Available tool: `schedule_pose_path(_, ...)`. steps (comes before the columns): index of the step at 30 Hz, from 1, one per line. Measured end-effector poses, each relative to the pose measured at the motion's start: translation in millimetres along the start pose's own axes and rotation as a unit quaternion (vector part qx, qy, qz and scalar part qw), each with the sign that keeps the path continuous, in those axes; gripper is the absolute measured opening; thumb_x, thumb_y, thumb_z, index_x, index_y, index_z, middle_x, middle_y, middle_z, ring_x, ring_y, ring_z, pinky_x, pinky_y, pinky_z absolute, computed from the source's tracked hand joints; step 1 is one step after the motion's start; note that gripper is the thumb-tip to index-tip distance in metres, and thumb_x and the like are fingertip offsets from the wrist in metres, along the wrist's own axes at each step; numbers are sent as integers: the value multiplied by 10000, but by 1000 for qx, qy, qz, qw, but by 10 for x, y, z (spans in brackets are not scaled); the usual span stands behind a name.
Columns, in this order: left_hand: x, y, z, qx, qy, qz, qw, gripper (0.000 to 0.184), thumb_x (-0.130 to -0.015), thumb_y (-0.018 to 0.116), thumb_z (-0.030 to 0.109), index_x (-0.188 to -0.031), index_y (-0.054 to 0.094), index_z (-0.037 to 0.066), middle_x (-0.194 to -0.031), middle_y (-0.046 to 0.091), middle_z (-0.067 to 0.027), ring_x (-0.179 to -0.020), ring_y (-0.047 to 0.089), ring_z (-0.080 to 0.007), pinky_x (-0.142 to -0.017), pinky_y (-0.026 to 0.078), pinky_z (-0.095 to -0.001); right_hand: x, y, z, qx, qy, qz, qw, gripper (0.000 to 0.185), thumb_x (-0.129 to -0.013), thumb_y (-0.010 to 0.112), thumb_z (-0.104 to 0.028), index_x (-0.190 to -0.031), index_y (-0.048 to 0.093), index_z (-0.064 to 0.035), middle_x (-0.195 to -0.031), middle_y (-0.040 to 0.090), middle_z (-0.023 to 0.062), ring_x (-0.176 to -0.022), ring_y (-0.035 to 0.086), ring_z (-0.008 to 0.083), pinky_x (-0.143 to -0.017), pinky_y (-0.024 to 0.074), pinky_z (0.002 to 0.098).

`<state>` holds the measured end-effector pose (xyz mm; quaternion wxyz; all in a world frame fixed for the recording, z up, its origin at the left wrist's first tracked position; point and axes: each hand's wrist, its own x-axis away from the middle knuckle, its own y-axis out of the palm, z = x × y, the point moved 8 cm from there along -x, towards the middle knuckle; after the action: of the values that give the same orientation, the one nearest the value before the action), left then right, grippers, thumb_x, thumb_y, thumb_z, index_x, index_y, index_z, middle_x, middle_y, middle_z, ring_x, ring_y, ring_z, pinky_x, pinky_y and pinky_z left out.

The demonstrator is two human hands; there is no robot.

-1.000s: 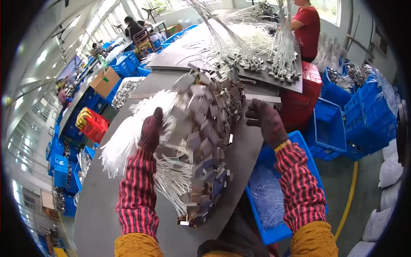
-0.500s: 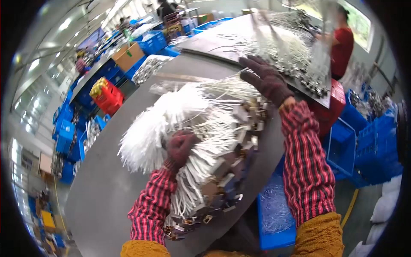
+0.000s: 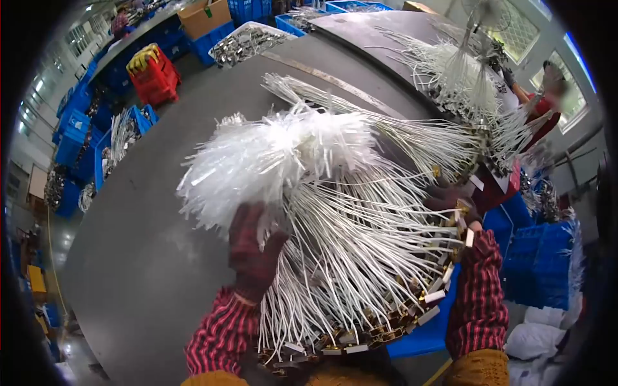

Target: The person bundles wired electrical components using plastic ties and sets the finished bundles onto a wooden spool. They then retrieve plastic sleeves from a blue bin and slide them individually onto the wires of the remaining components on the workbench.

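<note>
A big bundle of white wires (image 3: 347, 238) fans across the grey table, with small metal-and-white end pieces (image 3: 386, 328) along its near right rim. Clear plastic strips (image 3: 277, 145) form a tuft at the other end. My left hand (image 3: 254, 251), in a dark red glove, rests against the tuft's near side, thumb apart from the fingers. At the right rim, my right hand (image 3: 454, 201), gloved too, reaches in among the wires beside the end pieces. Its fingers are partly hidden by wires. A separate, thinner wire bundle (image 3: 425, 138) lies just beyond.
Another table (image 3: 360, 29) behind bears more wires, and a person in red (image 3: 544, 112) works there. Blue crates (image 3: 537, 264) stand at right, a blue bin (image 3: 425, 334) below the near edge. A red container (image 3: 154, 80) stands on the floor at left.
My right hand has come down from the far side to the bundle's right rim. My left hand has opened from a fist. The wires now spread wider, and the view has shifted.
</note>
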<state>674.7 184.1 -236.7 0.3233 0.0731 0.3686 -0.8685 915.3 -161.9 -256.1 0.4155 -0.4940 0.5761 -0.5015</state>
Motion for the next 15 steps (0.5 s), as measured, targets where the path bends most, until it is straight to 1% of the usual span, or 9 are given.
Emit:
schedule_pose_path(2, 444, 305, -698, 35, -84, -90, 992, 781, -842, 732, 367, -1454, 371, 45, -1475, 390, -205, -1389, 341, -341, -1128, 304, -396, 58, 49, -72, 38, 65, -18, 997, 290, -718, 636, -245, -980, 617, -125, -973, 569, 95, -964, 568, 324, -708, 517, 439)
schedule_pose_path(3, 422, 305, -450, 2, -54, -121, 991, 884, -855, 710, 393, -1516, 228, 55, -1542, 291, -176, -1426, 268, -324, -1148, 260, -380, 86, 60, -125, 45, 73, -12, 996, 295, -718, 639, -225, -996, 628, -130, -993, 583, 93, -974, 574, 326, -716, 524, 434)
schedule_pose_path(4, 333, 451, -293, 103, -104, -153, 977, 889, -885, 637, 482, -1523, 198, 44, -1556, 255, -183, -1439, 225, -352, -1173, 189, -411, 130, 52, -171, 54, 77, -3, 996, 303, -717, 643, -204, -1012, 639, -135, -1014, 598, 91, -984, 580, 328, -724, 531, 428)
schedule_pose_path(7, 321, 724, -154, -21, -119, -194, 974, 925, -885, 549, 603, -1524, 185, 41, -1560, 211, -220, -1440, 163, -417, -1178, 151, -454, 343, 56, -334, 25, 122, 58, 991, 347, -760, 662, -236, -1085, 653, -113, -1018, 636, 116, -920, 614, 359, -746, 531, 424)
schedule_pose_path(9, 336, 693, -221, -11, -86, -197, 977, 937, -881, 508, 652, -1523, 192, 47, -1558, 200, -236, -1437, 134, -448, -1179, 135, -470, 298, 150, -279, -128, 22, 47, 990, 377, -789, 668, -282, -1117, 657, -97, -1021, 649, 125, -898, 627, 355, -770, 521, 429)
schedule_pose_path(12, 352, 617, -250, 6, -87, -246, 965, 926, -876, 504, 667, -1522, 218, 69, -1542, 229, -247, -1417, 190, -460, -1153, 201, -490, 637, 200, 1, -190, 64, 111, 973, 384, -828, 640, -180, -1182, 632, -30, -1188, 615, 159, -1085, 583, 271, -929, 466, 380)
schedule_pose_path(13, 396, 574, -329, 26, -121, -255, 959, 900, -882, 491, 670, -1521, 236, 90, -1475, 347, -262, -1356, 337, -434, -1094, 303, -479, 809, 112, 88, -211, 108, 162, 958, 388, -841, 630, -146, -1203, 623, -8, -1243, 604, 171, -1148, 568, 243, -982, 447, 363)
schedule_pose_path(14, 384, 442, -283, 33, -69, -249, 966, 892, -872, 507, 675, -1504, 278, 90, -1385, 462, -250, -1256, 479, -385, -1025, 383, -450, 964, -9, 97, -239, 156, 224, 932, 392, -854, 620, -112, -1225, 615, 14, -1299, 592, 182, -1210, 553, 214, -1035, 429, 347)
schedule_pose_path(15, 378, 200, -108, -50, -77, -265, 960, 790, -886, 534, 626, -1457, 380, 102, -1303, 546, -228, -1158, 567, -358, -982, 432, -419, 1070, -285, -151, -267, 197, 278, 901, 371, -880, 603, -122, -1222, 614, 20, -1272, 608, 163, -1181, 570, 214, -1024, 439, 346)
